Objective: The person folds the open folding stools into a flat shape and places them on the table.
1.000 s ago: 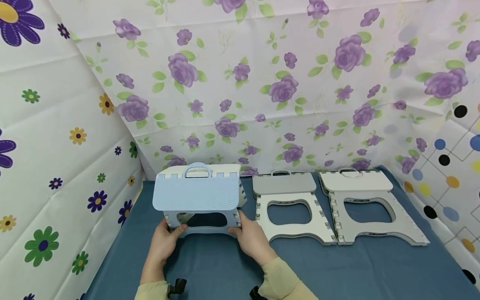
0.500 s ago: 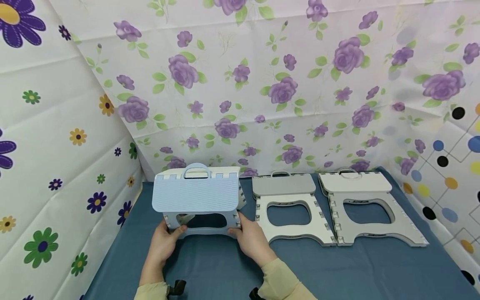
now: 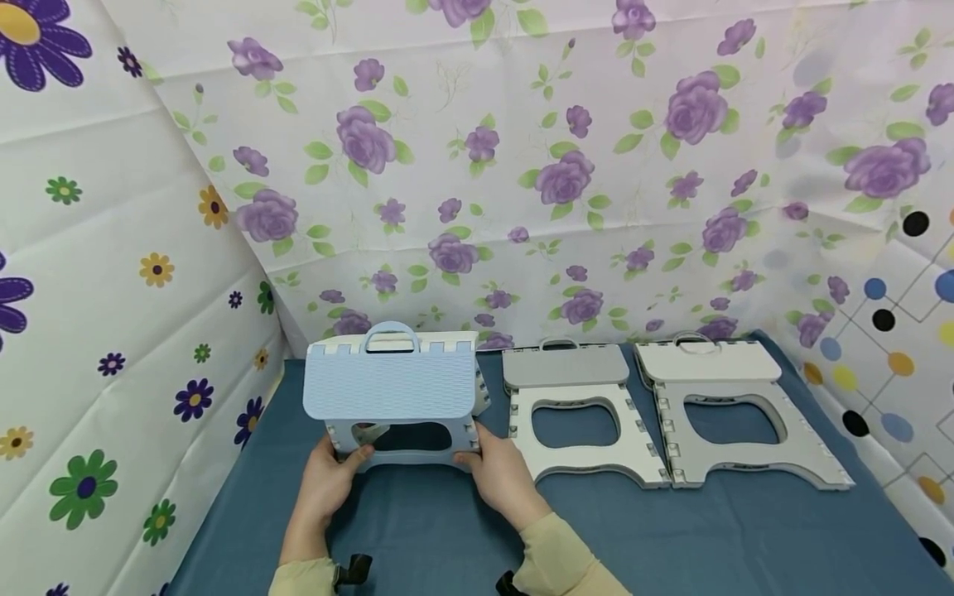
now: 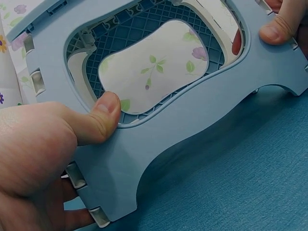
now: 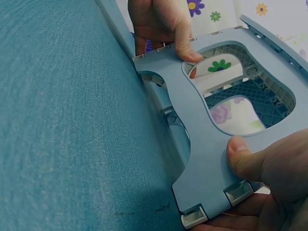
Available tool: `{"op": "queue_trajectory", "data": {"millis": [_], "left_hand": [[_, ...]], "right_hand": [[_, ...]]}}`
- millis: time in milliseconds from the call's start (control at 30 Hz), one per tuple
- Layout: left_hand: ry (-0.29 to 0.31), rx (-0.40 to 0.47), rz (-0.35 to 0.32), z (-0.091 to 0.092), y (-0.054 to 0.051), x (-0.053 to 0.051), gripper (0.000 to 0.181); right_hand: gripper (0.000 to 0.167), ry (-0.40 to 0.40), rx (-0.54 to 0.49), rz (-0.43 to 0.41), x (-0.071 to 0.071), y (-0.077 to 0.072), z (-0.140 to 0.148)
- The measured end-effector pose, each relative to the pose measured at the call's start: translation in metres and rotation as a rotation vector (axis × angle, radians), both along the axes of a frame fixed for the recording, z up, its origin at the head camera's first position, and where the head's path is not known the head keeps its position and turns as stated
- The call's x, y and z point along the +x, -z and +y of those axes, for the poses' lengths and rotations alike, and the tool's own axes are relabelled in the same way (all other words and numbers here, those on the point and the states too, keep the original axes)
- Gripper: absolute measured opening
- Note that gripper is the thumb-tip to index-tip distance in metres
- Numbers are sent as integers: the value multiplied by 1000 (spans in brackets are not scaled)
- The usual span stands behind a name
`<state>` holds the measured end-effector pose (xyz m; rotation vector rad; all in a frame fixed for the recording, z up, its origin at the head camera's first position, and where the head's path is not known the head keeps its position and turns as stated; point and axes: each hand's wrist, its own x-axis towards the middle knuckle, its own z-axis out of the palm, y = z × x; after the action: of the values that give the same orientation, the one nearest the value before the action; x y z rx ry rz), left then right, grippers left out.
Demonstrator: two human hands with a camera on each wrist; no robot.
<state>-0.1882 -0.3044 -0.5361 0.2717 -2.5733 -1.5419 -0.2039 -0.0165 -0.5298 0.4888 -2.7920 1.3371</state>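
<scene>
A light blue folding step stool (image 3: 389, 385) with white side parts stands unfolded at the left of the table, its looped handle up at the back. My left hand (image 3: 325, 480) grips its front leg panel at the left edge, the thumb (image 4: 106, 108) lying on the front face beside the oval cutout. At the opposite edge my right hand (image 3: 503, 472) holds the same panel, thumb (image 5: 238, 156) in front and fingers behind. In the left wrist view the latticed blue inside and the rear opening show through the cutout. Part of each hand's fingers is hidden behind the panel.
To the right, a folding stool with a grey top (image 3: 570, 366) and white legs lies flat. Farther right is another folded one, white-topped (image 3: 708, 362) with grey legs. A blue cloth (image 3: 671, 546) covers the table; flowered sheets (image 3: 477, 165) hang behind and at the sides.
</scene>
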Motion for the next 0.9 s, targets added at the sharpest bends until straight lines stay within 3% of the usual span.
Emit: {"op": "queue_trajectory", "data": {"millis": [900], "left_hand": [[0,7,-6,1,1,1,51]], "right_hand": [[45,7,-22,-35,1,-2,-1]]}}
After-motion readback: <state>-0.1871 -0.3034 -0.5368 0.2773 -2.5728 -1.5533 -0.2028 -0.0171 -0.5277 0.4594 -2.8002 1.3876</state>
